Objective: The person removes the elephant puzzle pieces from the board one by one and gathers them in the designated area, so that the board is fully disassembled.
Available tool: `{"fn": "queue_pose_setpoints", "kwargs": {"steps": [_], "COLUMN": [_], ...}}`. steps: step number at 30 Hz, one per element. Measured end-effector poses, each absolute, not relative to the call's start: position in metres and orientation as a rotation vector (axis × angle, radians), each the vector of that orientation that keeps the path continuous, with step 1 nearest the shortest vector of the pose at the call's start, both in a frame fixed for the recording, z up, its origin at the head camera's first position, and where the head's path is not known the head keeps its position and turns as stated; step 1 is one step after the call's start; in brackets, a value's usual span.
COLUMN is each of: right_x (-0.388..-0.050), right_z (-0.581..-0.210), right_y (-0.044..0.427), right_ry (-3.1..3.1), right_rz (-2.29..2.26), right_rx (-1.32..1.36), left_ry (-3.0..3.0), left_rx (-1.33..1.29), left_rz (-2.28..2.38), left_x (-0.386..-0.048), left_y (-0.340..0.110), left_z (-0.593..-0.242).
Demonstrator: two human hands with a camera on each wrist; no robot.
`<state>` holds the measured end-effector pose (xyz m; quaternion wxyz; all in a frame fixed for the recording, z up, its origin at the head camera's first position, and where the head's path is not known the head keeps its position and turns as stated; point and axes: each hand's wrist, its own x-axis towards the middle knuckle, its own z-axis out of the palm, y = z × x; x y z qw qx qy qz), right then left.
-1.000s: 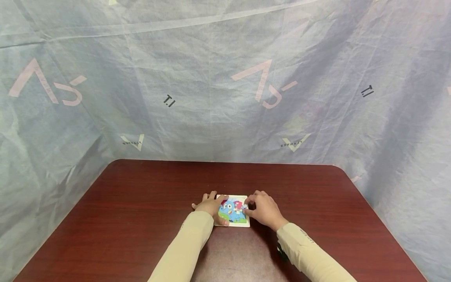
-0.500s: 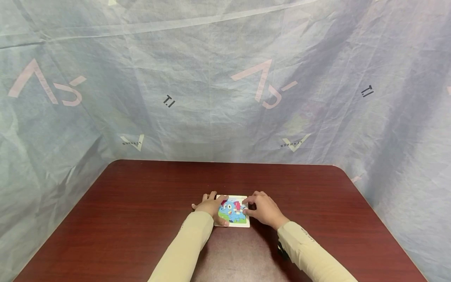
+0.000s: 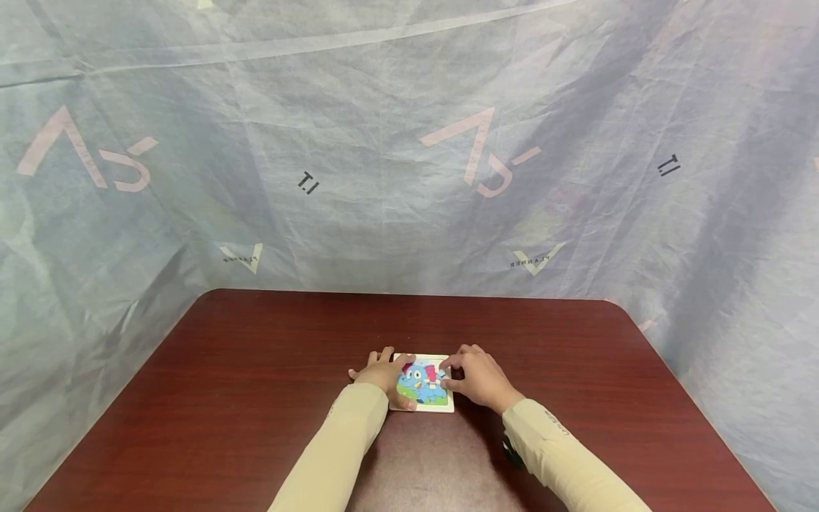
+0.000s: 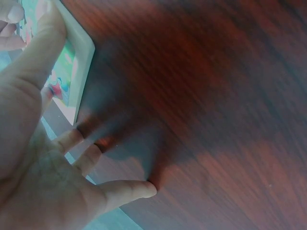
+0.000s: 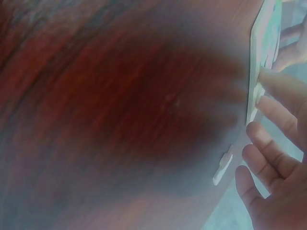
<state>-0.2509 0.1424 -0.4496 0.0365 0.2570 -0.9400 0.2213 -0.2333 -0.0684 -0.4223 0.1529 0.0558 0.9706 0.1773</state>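
A square jigsaw puzzle (image 3: pixel 422 390) with a blue cartoon animal lies in a pale frame on the table. My left hand (image 3: pixel 380 375) rests across its left side, thumb at the near edge and index finger at the far edge. The other left fingers spread straight onto the wood, as the left wrist view shows. At the puzzle's right edge, my right hand (image 3: pixel 480 379) pinches a small puzzle piece (image 3: pixel 443 375) between thumb and index finger, mostly covered by them. In the right wrist view a loose puzzle piece (image 5: pixel 223 168) lies beside the frame, below the curled fingers.
The dark red wooden table (image 3: pixel 281 355) extends around the puzzle. A grey printed cloth (image 3: pixel 384 227) hangs behind the table and along its sides. A dark object (image 3: pixel 512 454) shows under the right sleeve.
The red and white part of the picture beside the right fingertips has shifted slightly and now lines up with the blue animal. Both hands stay almost in place.
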Motion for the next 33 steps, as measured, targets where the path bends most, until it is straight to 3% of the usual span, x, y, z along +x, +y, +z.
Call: {"fn": "queue_pose_setpoints", "kwargs": {"steps": [33], "right_x": [-0.253], "right_z": [-0.444], "right_y": [0.16], "right_ry": [-2.896], "right_rz": [0.701], "right_rx": [0.742], "left_ry": [2.791], "left_rx": [0.162], "left_rz": [0.536], "left_x": [-0.228], "left_y": [-0.067], "left_z": [-0.414]}}
